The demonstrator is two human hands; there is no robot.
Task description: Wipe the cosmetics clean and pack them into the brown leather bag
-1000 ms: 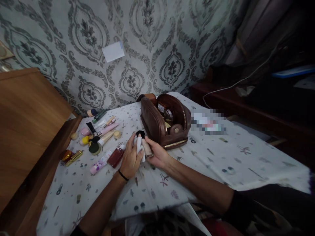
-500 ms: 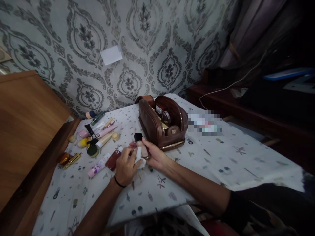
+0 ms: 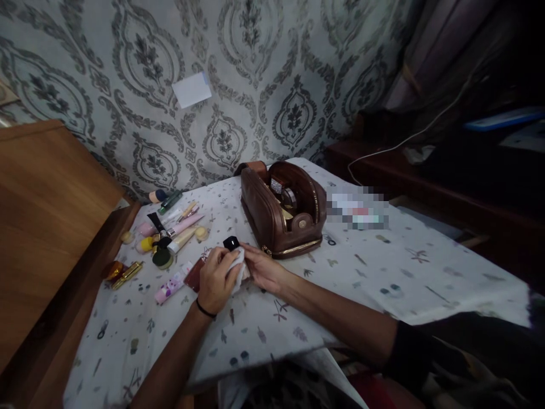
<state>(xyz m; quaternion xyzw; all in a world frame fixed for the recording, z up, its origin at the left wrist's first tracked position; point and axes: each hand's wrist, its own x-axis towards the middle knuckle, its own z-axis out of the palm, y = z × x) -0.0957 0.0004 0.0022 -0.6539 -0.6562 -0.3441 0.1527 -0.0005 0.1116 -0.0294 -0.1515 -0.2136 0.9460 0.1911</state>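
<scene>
Between my hands is a small bottle with a black cap (image 3: pixel 231 243), tilted a little; its body is mostly hidden by fingers and a white wipe. My left hand (image 3: pixel 216 279), with a black band at the wrist, is closed on the white wipe (image 3: pixel 237 271) and presses it against the bottle. From the right, my right hand (image 3: pixel 264 269) grips the bottle. Just behind my hands stands an open brown toiletry bag (image 3: pixel 263 218) with several items inside. A dark red flat item (image 3: pixel 195 275) lies beside my left hand, partly covered by it.
To the left lie several cosmetics, among them a pink-and-purple tube (image 3: pixel 169 289), a dark green-lidded jar (image 3: pixel 162 259), a gold tube (image 3: pixel 128 275) and a cream tube (image 3: pixel 182 240). A wooden panel (image 3: pixel 55 227) borders the table's left side. A blurred-out item (image 3: pixel 357 207) lies right of the bag.
My left hand has brought the wipe up around the bottle, which now tilts more to the left and shows less of its body. The view has shifted slightly.
</scene>
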